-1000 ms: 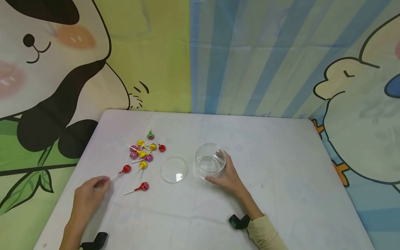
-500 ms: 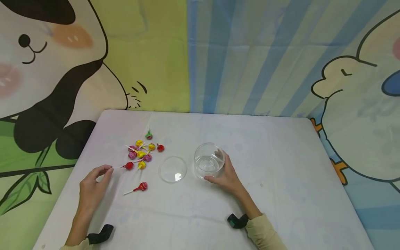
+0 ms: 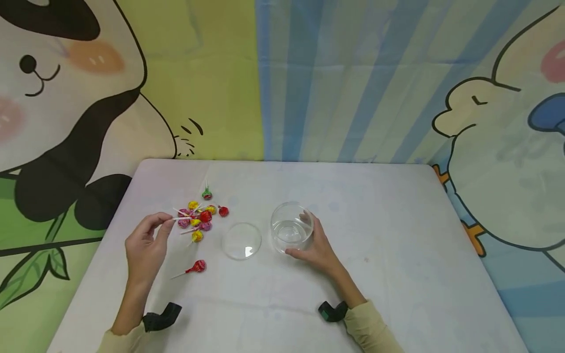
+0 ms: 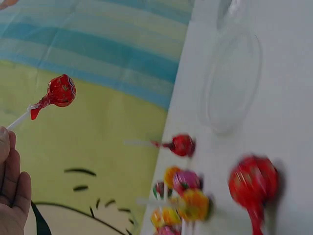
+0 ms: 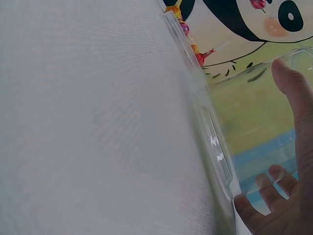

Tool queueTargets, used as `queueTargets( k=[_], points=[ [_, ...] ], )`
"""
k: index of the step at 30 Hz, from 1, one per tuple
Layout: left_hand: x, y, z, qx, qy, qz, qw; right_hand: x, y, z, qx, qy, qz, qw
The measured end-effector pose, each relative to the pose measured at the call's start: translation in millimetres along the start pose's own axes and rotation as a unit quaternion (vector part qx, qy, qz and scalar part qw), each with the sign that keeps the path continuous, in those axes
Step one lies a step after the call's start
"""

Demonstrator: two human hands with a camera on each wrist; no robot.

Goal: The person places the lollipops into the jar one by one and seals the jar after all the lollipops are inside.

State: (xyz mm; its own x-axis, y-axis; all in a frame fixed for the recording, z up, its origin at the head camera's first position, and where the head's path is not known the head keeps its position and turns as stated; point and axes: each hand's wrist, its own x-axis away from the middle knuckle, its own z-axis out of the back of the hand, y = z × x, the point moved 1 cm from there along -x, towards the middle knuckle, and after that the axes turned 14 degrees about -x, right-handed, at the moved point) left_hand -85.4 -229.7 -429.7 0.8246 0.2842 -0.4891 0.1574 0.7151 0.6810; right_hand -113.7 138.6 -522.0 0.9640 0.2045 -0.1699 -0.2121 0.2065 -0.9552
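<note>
Red lollipop lifted in my left hand, clear jar held in my right.

My left hand pinches the stick of 1 red lollipop, raised over the lollipop pile near the table's far left corner. Another red lollipop lies nearer me. The clear lid lies flat mid-table, beside the jar, which my right hand grips with curled fingers.

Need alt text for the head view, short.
A left hand pinches a red lollipop by its stick above a pile of lollipops on a white table. The right hand holds a clear jar, its lid lying alongside.
</note>
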Motion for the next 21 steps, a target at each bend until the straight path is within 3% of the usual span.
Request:
queueTargets(
  k=[5, 10, 15, 21],
  points=[
    [-8.3, 39.5, -27.3, 0.081, -0.029, -0.084, 0.9928, 1.5, 3, -2, -0.005, -0.002, -0.004, 1.0],
    [-7.1, 66.2, -63.5, 0.098, -0.067, -0.145, 0.9823, 1.8, 1, -1, 0.003, 0.0, 0.002, 1.0],
    [-0.1, 76.8, -94.1, 0.09, -0.122, -0.173, 0.9732, 0.9, 0, -1, 0.008, 0.001, -0.002, 1.0],
    [7.3, 78.9, -116.5, 0.061, -0.164, -0.206, 0.9628, 0.5, 1, -1, 0.004, 0.003, -0.004, 1.0]
  ],
)
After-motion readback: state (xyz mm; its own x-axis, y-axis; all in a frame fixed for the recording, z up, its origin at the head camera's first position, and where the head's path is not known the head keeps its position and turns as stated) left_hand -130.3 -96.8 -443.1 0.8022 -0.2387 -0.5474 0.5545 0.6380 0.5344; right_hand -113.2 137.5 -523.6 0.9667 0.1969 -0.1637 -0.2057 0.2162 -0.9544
